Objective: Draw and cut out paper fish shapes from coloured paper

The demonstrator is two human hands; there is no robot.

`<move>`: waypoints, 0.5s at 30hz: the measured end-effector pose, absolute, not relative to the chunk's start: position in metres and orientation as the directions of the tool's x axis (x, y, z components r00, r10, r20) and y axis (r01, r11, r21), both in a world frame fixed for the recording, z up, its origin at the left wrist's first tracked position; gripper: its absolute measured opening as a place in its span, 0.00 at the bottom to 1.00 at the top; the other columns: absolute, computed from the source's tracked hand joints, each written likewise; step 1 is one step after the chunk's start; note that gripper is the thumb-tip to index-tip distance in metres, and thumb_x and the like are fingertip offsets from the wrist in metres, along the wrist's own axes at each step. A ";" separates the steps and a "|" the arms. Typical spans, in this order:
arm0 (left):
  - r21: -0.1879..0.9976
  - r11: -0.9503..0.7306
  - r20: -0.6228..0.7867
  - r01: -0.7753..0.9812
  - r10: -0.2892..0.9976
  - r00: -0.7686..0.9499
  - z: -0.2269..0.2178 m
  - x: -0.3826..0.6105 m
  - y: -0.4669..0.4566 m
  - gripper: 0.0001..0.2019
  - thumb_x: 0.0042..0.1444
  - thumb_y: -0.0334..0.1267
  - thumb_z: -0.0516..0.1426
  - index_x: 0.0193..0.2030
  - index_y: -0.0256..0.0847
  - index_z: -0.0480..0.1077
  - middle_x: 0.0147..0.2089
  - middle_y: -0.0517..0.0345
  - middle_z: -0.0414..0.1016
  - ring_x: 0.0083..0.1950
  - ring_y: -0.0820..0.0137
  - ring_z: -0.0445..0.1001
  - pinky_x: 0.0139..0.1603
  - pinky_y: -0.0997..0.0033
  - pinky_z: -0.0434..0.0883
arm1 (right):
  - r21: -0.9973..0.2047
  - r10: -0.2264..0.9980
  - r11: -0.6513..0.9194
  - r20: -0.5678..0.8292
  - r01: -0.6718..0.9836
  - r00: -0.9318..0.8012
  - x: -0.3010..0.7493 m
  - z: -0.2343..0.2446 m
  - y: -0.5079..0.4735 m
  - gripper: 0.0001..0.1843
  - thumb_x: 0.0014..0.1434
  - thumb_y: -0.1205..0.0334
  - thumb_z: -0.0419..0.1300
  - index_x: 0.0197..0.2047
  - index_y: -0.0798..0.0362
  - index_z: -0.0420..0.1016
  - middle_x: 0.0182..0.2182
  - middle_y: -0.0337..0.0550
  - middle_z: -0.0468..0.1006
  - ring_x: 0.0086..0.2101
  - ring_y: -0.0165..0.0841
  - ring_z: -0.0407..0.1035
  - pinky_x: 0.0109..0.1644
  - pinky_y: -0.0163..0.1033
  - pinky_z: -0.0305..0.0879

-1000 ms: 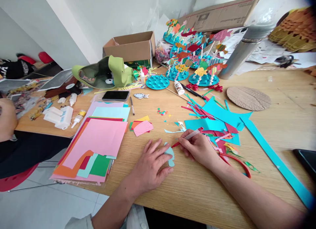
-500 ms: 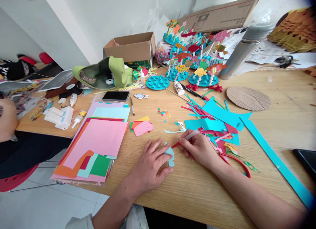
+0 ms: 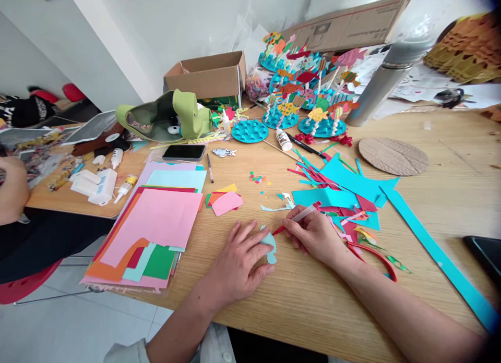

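My left hand lies flat on the table with its fingers spread, pressing on a small light-blue paper cut-out. My right hand grips a white-barrelled pen or pencil with a red tip. The tip rests close to the cut-out's upper edge, and the fingers of my left hand hide part of that piece. Teal and crimson paper scraps lie just beyond my right hand.
To the left stands a stack of coloured paper. A co-worker's arm rests near glue bottles. Teal bases with paper fish crowd the back, beside a cardboard box, a steel flask and a cardboard disc.
Both hands stay almost motionless, with the pen tip at the same spot near the cut-out. The whole view shifts only very slightly.
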State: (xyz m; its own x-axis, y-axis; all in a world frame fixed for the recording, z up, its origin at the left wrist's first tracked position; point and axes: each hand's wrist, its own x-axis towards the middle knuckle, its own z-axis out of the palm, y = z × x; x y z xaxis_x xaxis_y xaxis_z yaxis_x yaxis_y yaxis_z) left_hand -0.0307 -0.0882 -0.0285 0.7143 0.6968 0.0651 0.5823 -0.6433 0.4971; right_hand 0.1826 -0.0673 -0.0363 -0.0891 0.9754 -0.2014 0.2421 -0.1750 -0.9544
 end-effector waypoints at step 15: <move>0.498 -0.646 0.069 0.579 0.695 0.716 -0.028 -0.031 -0.088 0.16 0.64 0.45 0.50 0.55 0.44 0.68 0.66 0.54 0.63 0.70 0.59 0.51 0.69 0.46 0.46 | -0.955 0.975 -0.166 -0.196 0.245 -0.104 0.183 -0.036 -0.067 0.08 0.55 0.62 0.57 0.26 0.51 0.64 0.14 0.31 0.68 0.11 0.24 0.59 0.12 0.28 0.53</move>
State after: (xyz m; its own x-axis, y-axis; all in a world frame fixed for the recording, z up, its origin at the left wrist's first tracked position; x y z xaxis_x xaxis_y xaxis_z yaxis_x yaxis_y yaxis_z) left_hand -0.0306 -0.0878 -0.0285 0.7158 0.6949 0.0691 0.5790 -0.6459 0.4976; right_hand 0.1829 -0.0667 -0.0360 -0.1040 0.9750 -0.1962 0.2449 -0.1661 -0.9552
